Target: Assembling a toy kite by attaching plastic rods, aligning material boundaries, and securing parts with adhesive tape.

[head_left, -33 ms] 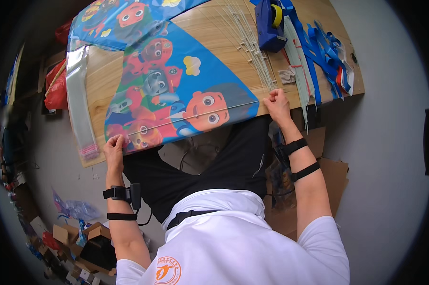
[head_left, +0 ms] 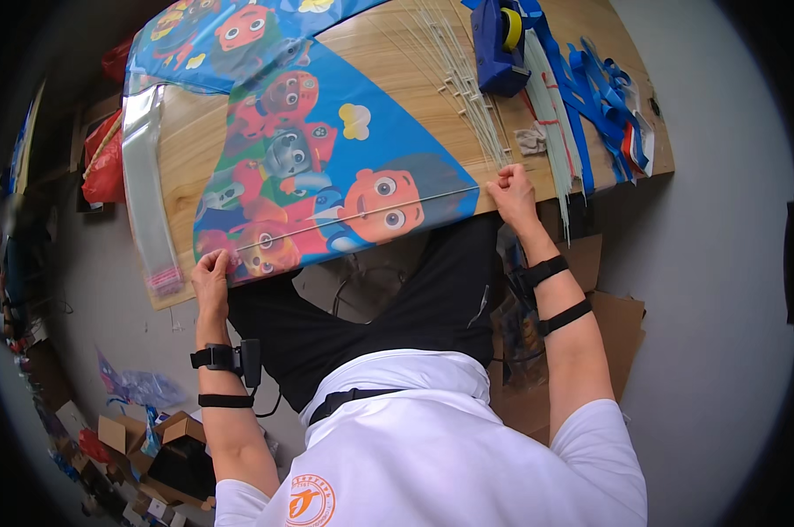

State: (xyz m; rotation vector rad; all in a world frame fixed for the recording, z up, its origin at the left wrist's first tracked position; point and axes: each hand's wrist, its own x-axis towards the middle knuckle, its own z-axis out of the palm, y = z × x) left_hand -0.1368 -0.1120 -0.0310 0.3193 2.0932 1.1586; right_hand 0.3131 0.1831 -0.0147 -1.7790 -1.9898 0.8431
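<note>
Here, the person's left hand (head_left: 210,274) and right hand (head_left: 514,195) hold a thin rod (head_left: 362,213), each one near its end, with the fingers pinched narrow. This rod stretches across the near part of a blue cartoon-printed plastic sheet (head_left: 348,158) on the wooden table (head_left: 190,127). Far right, I see a tape dispenser (head_left: 493,81) beside loose thin sticks (head_left: 457,86).

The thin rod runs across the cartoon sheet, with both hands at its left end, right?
Not quite: the head view shows only the left hand near the left end of the thin rod; the right hand is near its right end.
</note>
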